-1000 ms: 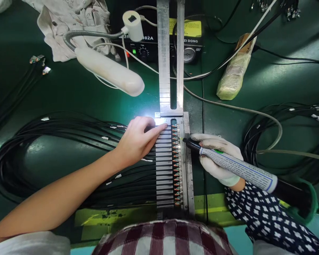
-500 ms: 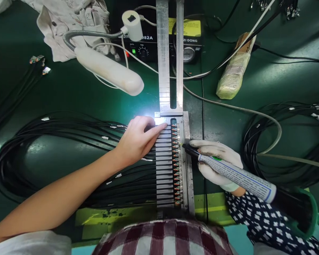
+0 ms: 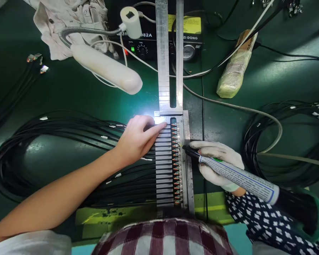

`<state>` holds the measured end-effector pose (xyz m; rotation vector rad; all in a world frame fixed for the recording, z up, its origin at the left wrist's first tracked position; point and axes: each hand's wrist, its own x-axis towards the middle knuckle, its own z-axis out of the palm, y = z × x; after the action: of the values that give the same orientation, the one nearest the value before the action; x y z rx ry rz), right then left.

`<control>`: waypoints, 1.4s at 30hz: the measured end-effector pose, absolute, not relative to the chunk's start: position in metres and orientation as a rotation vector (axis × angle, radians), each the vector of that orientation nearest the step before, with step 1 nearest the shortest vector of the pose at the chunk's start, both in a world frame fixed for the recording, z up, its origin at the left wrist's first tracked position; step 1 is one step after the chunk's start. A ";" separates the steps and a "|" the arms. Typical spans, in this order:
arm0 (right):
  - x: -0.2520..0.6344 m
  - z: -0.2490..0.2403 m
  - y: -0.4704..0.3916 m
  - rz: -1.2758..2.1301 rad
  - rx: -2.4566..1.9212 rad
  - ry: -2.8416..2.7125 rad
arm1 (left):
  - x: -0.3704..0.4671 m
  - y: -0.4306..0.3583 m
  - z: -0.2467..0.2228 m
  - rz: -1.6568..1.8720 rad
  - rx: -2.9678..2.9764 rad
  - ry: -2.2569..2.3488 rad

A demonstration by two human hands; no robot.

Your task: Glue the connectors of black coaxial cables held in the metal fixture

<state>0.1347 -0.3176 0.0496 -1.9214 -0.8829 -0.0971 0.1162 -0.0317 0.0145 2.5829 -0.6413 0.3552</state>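
Note:
My bare left hand (image 3: pixel 139 136) rests on the upper left part of a metal fixture (image 3: pixel 163 166), index finger stretched onto the top black cable. Black cables (image 3: pixel 95 132) run from the left into the slots, ending in a column of small connectors (image 3: pixel 177 163) along the fixture's right side. In a stained white glove, my right hand (image 3: pixel 220 161) is wrapped round a labelled dispensing syringe (image 3: pixel 236 175). Its dark tip is at the connectors, in the upper half of the column. What lies under my left palm is hidden.
A white lamp (image 3: pixel 106 69) on a bent neck hangs at the upper left. Behind the fixture stands a black controller box (image 3: pixel 143 49) with a gauge. Farther right are a wrapped bundle (image 3: pixel 234 78) and coiled cables (image 3: pixel 255 141). Crumpled cloth (image 3: pixel 55 32) lies at the back left.
The view has shifted slightly. The syringe's rear end sits a little farther right and lower; its tip has barely moved. My left hand stays in the same place on the fixture.

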 end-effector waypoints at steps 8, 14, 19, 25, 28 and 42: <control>0.134 0.049 -0.318 -0.086 -1.916 -0.852 | 0.116 -0.032 0.015 0.371 2.593 -0.656; 0.135 0.050 -0.316 -0.076 -1.906 -0.826 | 0.116 -0.031 0.015 0.348 2.586 -0.648; 0.136 0.050 -0.313 -0.079 -1.865 -0.811 | 0.117 -0.032 0.016 0.355 2.586 -0.664; 0.133 0.050 -0.316 -0.166 -1.843 -0.814 | 0.118 -0.033 0.016 0.384 2.600 -0.688; 0.128 0.053 -0.320 -0.177 -1.820 -0.820 | 0.118 -0.032 0.015 0.387 2.601 -0.676; 0.128 0.050 -0.317 -0.098 -1.903 -0.850 | 0.117 -0.032 0.015 0.373 2.594 -0.663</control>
<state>0.1285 -0.3169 0.0495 -1.9032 -0.8496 -0.0976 0.1170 -0.0316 0.0151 2.5941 -0.6628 0.3727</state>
